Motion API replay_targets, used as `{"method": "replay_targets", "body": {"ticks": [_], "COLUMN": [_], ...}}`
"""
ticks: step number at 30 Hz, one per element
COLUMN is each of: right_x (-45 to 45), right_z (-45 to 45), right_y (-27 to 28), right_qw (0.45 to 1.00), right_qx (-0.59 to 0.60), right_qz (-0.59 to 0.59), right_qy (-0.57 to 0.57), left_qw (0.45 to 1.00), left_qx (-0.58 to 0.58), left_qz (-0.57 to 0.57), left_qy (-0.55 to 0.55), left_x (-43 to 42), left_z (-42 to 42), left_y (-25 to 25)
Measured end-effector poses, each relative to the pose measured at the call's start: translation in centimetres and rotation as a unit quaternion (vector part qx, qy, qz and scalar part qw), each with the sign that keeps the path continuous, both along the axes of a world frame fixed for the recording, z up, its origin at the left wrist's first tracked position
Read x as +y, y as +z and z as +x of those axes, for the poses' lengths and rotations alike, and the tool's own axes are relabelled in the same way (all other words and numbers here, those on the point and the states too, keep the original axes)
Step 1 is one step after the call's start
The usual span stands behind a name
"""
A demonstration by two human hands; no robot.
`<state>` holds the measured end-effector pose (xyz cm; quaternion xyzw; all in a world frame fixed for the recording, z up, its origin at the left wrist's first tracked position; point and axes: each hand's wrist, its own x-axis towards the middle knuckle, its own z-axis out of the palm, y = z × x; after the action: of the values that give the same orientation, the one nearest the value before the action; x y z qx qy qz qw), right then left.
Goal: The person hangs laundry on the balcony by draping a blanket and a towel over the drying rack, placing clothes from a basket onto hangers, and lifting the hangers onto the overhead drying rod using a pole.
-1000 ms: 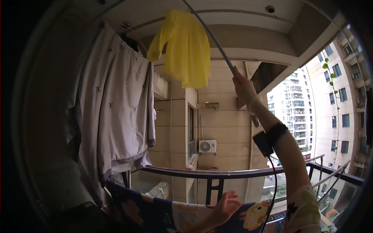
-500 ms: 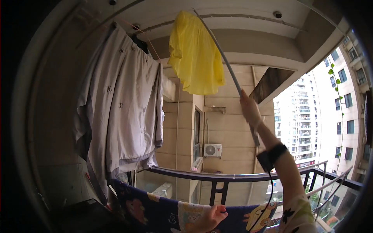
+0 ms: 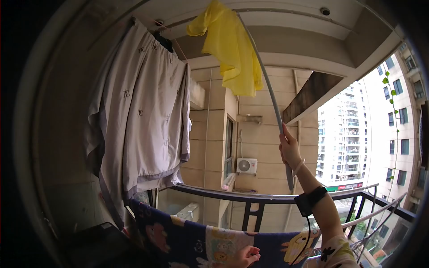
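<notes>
My right hand [image 3: 290,149] is raised and closed around a long grey pole [image 3: 269,85]. The pole leans up and left, its top by the yellow cloth [image 3: 237,53] near the ceiling. Thin and wrinkled, the yellow cloth hangs from its upper end; how it is attached at the top cannot be made out. Low in the view, my left hand [image 3: 247,257] has its fingers loosely bent, with nothing visible in them. It is in front of a navy cloth with cartoon animal prints [image 3: 178,236], and I cannot tell whether it touches it.
A large grey-lilac sheet [image 3: 147,107] hangs at the left. A metal rail [image 3: 290,12] runs under the ceiling. The dark balcony railing [image 3: 214,194] crosses ahead, with an air-conditioner unit [image 3: 246,166] on the wall beyond. A black cable [image 3: 308,236] trails from my right forearm.
My right hand and the pole have come lower in view. The yellow cloth has shifted up and right, its left part now flaring out sideways. My left hand has moved slightly lower.
</notes>
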<state>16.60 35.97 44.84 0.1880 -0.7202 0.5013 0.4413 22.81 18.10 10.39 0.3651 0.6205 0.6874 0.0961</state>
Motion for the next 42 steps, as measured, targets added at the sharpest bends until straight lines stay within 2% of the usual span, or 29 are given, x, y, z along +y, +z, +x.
{"method": "replay_targets", "body": {"ticks": [1,3,6,10,13,15,19,22,25,27,28,31,34,37,41,42], "right_x": [-0.3,-1.0,-1.9,-4.2,-5.5,-6.6,-9.4,-10.4,-9.7,-9.5,-9.2,-8.6,-7.2,-5.6,-3.9,-2.8], "right_z": [0.3,0.6,1.0,1.6,0.7,0.3,-0.4,-0.2,-0.1,1.0,1.4,3.0,4.8,8.3,14.7,15.6], "right_y": [0.0,-0.4,-0.4,1.3,2.4,2.8,2.8,1.8,0.2,-1.1,-1.8,-3.9,-7.1,-10.5,-16.8,-18.9], "right_qw": [0.997,0.994,0.982,0.968,0.964,0.965,0.968,0.971,0.968,0.97,0.968,0.969,0.965,0.973,0.961,0.97], "right_qx": [-0.016,-0.021,-0.027,-0.05,-0.063,-0.06,-0.063,-0.051,-0.036,-0.036,-0.031,-0.018,0.015,0.025,-0.046,-0.096], "right_qz": [-0.026,-0.044,-0.072,-0.068,-0.059,-0.048,-0.043,-0.068,-0.073,-0.079,-0.089,-0.099,-0.113,-0.119,-0.166,-0.092], "right_qy": [0.066,0.102,0.17,0.238,0.253,0.252,0.24,0.222,0.239,0.226,0.231,0.225,0.234,0.196,0.218,0.203], "left_qw": [1.0,0.998,0.998,0.998,0.999,1.0,0.999,0.996,0.995,0.988,0.987,0.992,0.982,0.992,0.987,0.987], "left_qx": [-0.002,-0.055,-0.029,-0.037,-0.02,0.004,-0.037,-0.073,-0.061,-0.147,-0.152,-0.125,-0.159,-0.119,-0.153,-0.152], "left_qz": [0.0,0.035,0.048,0.045,0.044,0.003,-0.006,-0.055,-0.075,-0.046,-0.048,-0.032,-0.097,-0.051,-0.043,-0.057], "left_qy": [0.0,-0.025,-0.025,-0.027,-0.012,0.021,0.005,-0.01,0.021,-0.002,-0.001,0.005,-0.025,0.002,-0.007,-0.004], "left_x": [0.1,0.2,0.1,-0.4,-1.2,-1.6,-2.9,-3.2,-3.5,-3.8,-3.9,-4.2,-5.2,-5.0,-4.9,-4.6], "left_z": [0.0,-0.1,-0.2,-0.5,0.2,0.3,-0.7,-1.4,-0.6,0.0,0.1,0.6,1.7,2.4,4.4,4.7], "left_y": [-0.4,-1.2,-2.3,-1.4,-1.0,-1.5,-3.0,-4.3,-4.6,-5.4,-5.9,-6.8,-6.0,-6.9,-6.8,-7.1]}}
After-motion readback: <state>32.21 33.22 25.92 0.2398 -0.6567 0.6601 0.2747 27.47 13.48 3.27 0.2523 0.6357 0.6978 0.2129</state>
